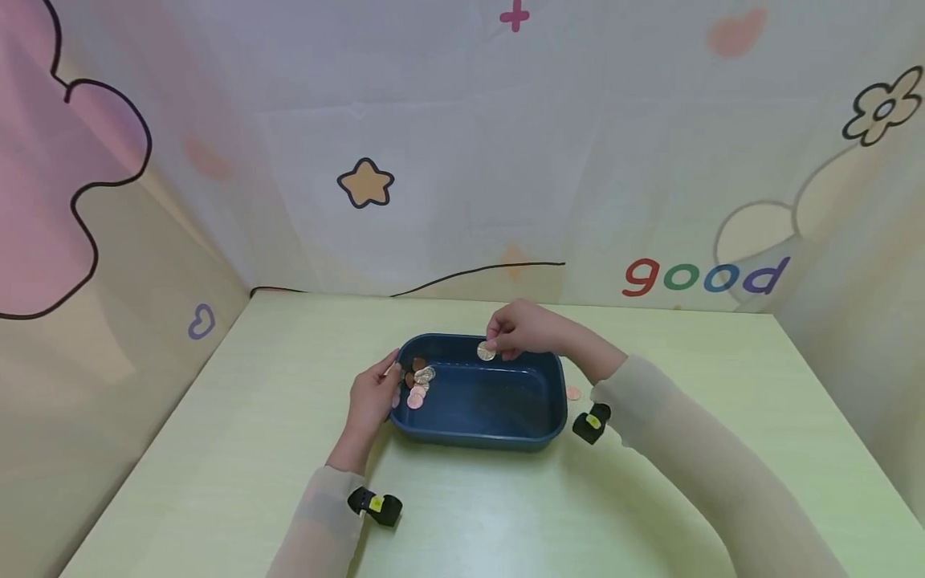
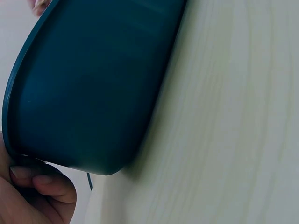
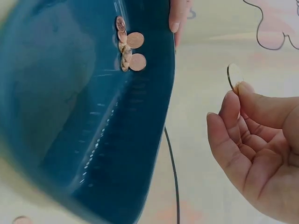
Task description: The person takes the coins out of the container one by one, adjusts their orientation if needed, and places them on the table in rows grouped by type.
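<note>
A dark blue rectangular tray (image 1: 499, 401) is on the table in the head view. My left hand (image 1: 373, 393) grips its left end, thumb over the rim; in the left wrist view, curled fingers (image 2: 51, 184) show under the tray's edge. Silver and copper coins (image 1: 417, 385) lie bunched inside at that left end, some overlapping. Over the tray's far rim, my right hand (image 1: 531, 327) pinches a single silver-looking coin (image 1: 486, 351) between thumb and fingertips. The right wrist view shows this pinched coin (image 3: 233, 77) on edge, apart from the tray wall.
One copper coin (image 1: 573, 393) lies on the table just right of the tray, close to the right sleeve. The pale wooden table (image 1: 462, 514) ends at a printed curtain (image 1: 462, 201) behind. Each wrist carries a small black camera, such as the right one (image 1: 592, 423).
</note>
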Motion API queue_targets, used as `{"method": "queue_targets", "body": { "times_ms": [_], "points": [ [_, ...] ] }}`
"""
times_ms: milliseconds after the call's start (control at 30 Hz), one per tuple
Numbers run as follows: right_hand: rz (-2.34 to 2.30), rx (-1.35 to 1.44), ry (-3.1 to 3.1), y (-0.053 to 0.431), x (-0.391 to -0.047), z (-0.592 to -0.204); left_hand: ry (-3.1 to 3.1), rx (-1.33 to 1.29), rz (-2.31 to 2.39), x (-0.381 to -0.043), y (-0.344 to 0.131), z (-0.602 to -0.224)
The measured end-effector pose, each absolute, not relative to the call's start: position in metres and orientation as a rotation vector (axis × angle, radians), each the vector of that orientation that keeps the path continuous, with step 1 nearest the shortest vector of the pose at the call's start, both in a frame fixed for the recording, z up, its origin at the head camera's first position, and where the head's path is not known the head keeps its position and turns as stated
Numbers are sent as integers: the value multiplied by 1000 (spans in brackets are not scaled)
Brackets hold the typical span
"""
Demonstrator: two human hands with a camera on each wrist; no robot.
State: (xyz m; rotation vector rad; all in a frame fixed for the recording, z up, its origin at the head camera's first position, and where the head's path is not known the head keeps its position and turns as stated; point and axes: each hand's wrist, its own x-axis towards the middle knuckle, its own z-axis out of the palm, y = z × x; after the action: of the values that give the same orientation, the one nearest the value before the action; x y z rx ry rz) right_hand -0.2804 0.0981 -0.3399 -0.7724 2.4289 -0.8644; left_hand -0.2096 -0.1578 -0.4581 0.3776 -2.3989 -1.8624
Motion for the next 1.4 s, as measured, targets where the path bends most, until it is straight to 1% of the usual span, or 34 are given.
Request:
{"method": "queue_targets", "body": {
  "times_ms": [267,667,1033,1400],
  "points": [
    [-983,-619,2453,134,-264,-351,-2423,363,-1842,-208,-158,-458],
    [-1111,-497,2448,177,-239,-368,-2409,357,-1875,-209,-157,-457],
    [-1185,-411,2387,203,-228,-377,-2418,369,-1889,-209,-157,-456],
    [-1174,-335,2373,221,-221,-399,-2427,380,-1835,-208,-158,-455]
  ]
}}
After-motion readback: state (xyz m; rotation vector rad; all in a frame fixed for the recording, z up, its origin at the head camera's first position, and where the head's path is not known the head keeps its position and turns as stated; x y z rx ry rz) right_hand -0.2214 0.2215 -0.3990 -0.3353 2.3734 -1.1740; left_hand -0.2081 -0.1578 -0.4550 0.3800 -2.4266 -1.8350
